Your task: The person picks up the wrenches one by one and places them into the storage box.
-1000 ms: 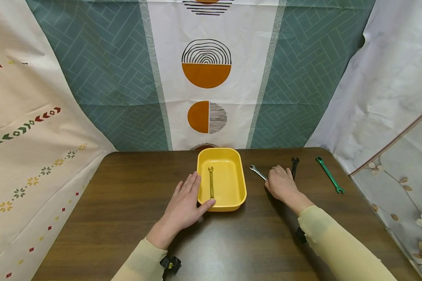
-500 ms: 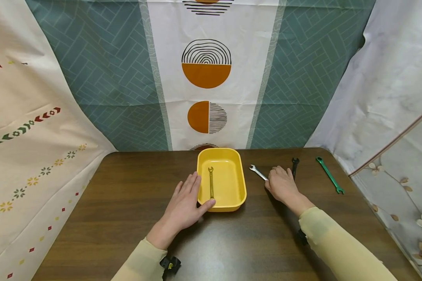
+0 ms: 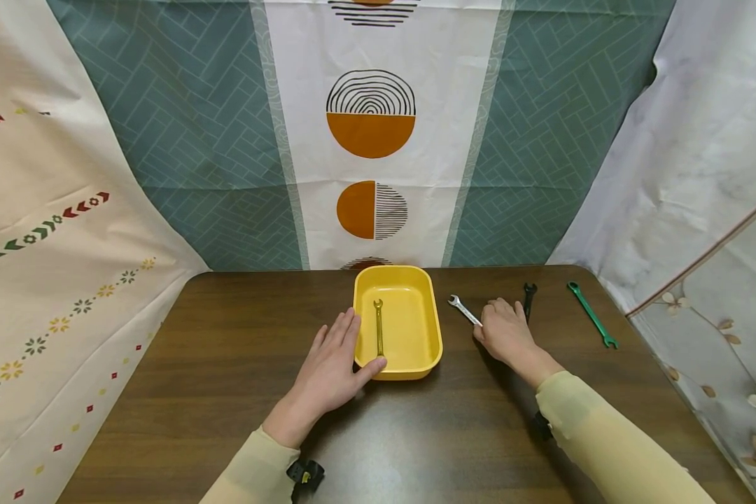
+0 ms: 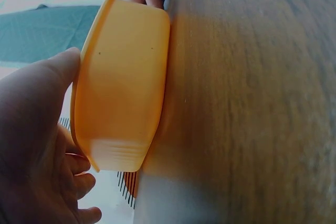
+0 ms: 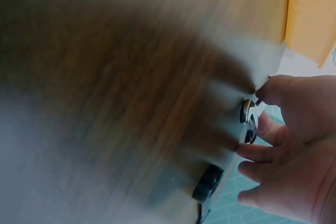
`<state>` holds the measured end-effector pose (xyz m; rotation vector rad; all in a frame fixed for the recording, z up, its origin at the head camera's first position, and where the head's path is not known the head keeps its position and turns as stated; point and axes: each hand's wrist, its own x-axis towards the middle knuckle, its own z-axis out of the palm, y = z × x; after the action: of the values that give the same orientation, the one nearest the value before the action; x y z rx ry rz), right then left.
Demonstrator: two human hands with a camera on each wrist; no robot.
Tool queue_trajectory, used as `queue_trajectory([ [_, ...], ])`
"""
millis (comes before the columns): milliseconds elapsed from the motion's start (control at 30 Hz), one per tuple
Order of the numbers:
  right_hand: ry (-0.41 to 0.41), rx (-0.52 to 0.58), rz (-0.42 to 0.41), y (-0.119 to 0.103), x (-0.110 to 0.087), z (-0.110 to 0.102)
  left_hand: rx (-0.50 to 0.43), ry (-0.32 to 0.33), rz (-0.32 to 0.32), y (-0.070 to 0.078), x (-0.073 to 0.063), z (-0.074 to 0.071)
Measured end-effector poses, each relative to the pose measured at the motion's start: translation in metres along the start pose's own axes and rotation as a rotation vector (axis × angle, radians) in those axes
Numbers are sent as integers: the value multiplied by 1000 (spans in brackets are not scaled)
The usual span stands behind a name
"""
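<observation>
Head view: the silver wrench (image 3: 466,311) lies on the table (image 3: 227,350), right of the yellow tray (image 3: 417,329); the right hand (image 3: 505,329) curls over its near end, to my eye pinching it, though the dim wrist view leaves firmness uncertain. The left hand (image 3: 330,367) rests straight-fingered, unclenched, at the tray's rim. A loose pinch could drop the wrench; straying fingers could nudge the black wrench (image 3: 528,302) just beside.
</observation>
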<state>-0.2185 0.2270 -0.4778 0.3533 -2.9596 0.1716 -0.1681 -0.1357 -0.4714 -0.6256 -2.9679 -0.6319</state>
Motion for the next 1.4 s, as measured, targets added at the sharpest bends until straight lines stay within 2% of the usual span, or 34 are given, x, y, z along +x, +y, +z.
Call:
queue_trajectory([
  [600, -67, 13, 49, -6, 1, -2, 17, -3, 2, -1, 0, 2],
  [1000, -3, 23, 20, -9, -6, -1, 28, -1, 2, -1, 1, 3],
  [1167, 10, 61, 33, -12, -6, -2, 21, 9, 8, -2, 1, 3],
  [1400, 57, 124, 39, -18, -6, -6, 19, -8, -3, -1, 1, 1],
])
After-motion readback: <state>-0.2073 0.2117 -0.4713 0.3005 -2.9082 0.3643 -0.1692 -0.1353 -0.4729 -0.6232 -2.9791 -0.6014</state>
